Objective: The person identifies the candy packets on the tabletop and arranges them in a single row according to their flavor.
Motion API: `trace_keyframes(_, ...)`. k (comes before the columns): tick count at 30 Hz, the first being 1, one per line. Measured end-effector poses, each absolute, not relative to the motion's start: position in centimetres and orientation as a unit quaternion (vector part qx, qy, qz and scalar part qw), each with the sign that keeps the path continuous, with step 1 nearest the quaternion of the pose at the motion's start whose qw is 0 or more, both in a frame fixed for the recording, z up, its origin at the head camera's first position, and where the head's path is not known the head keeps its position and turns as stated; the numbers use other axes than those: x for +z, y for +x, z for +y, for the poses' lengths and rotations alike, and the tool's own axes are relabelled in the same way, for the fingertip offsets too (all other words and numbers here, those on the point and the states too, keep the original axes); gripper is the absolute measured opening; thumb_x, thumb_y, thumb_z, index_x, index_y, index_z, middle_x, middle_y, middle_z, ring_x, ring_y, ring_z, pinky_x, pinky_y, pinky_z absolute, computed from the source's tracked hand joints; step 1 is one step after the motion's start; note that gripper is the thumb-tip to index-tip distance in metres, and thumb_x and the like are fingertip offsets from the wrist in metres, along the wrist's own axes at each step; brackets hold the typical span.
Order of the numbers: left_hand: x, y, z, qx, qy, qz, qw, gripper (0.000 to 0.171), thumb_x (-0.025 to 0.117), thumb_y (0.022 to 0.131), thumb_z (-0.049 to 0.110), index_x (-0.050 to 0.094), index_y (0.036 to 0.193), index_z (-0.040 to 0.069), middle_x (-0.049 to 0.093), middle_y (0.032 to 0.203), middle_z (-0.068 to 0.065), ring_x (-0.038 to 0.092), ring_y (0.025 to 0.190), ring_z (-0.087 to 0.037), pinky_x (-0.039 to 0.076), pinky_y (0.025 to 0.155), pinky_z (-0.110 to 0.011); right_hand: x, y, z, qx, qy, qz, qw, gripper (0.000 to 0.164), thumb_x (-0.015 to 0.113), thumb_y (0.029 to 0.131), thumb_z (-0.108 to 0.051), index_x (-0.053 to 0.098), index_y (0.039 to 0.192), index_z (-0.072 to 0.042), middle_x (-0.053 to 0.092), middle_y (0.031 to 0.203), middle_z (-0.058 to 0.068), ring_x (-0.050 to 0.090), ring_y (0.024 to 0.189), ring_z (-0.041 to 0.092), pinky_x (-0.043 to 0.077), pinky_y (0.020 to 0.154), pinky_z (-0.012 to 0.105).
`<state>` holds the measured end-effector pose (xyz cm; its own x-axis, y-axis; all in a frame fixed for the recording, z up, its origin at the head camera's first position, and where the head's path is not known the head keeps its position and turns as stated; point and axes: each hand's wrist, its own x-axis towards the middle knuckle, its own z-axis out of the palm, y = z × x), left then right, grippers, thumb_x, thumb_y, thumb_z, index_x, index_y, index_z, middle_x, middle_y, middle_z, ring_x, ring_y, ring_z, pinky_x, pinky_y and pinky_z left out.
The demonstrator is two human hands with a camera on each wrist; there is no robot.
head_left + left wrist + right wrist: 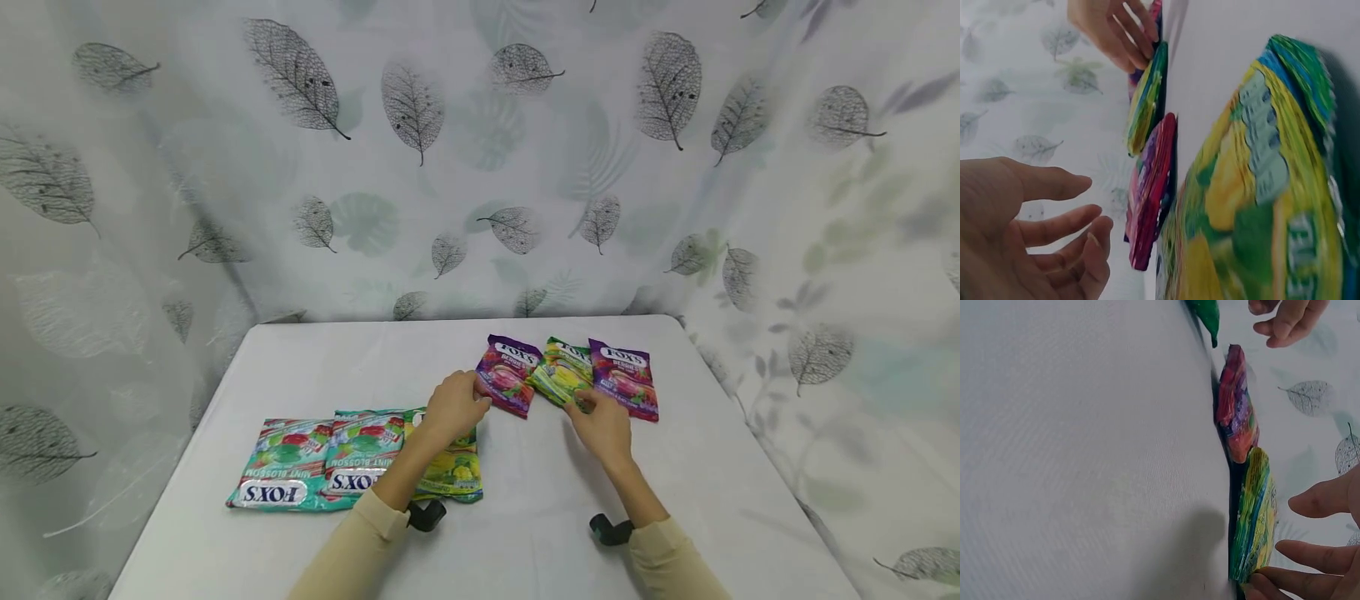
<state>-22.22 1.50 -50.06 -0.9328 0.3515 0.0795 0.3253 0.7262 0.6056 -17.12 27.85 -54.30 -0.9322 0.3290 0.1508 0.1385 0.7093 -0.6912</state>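
In the head view, my left hand point(455, 407) is just left of a purple Fox's Berries candy bag point(507, 375). The left wrist view shows its fingers point(1063, 226) loosely bent, thumb apart, holding nothing. My right hand point(602, 423) reaches to the lower edge of a green-and-yellow Fox's candy bag point(561, 375). Its lower fingertips touch that bag's end in the right wrist view, while the thumb point(1321, 497) stays apart. A second purple Berries bag point(625, 379) lies to the right of the green-and-yellow one. These bags form a row at the back.
Two teal Mint Blossom bags point(288, 458) lie upside down at front left, overlapping slightly. Beside them a yellow-green candy bag point(459, 471) is partly covered by my left forearm. The white table point(525, 533) ends at a leaf-print curtain point(480, 183) behind and at both sides.
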Motion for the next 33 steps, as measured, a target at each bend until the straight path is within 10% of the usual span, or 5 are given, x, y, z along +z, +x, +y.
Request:
trace_keyframes(14, -51.1, -23.8, 6.8, 0.316, 0.209, 0.925, 0.028, 0.025, 0.074, 0.096, 0.021, 0.071, 0.114, 0.005, 0.065, 0.098, -0.004, 0.056, 0.081, -0.017, 0.052, 0.076, -0.036, -54.3, -18.4, 29.5, 0.345, -0.152, -0.917, 0.127, 0.043, 0.074, 0.093, -0.027, 0.073, 0.123, 0.003, 0.073, 0.1, 0.018, 0.062, 0.083, 0.029, 0.047, 0.069, 0.04)
trace_keyframes(33, -53.6, -25.0, 11.5, 0.331, 0.195, 0.923, 0.002, 0.043, 0.063, 0.097, 0.016, 0.063, 0.133, -0.007, 0.061, 0.131, -0.023, 0.059, 0.123, -0.037, 0.049, 0.105, -0.049, -54.7, -20.9, 31.6, 0.363, -0.195, -0.905, 0.109, 0.047, 0.066, 0.093, -0.025, 0.069, 0.124, 0.011, 0.072, 0.116, 0.029, 0.068, 0.104, 0.043, 0.054, 0.087, 0.055)
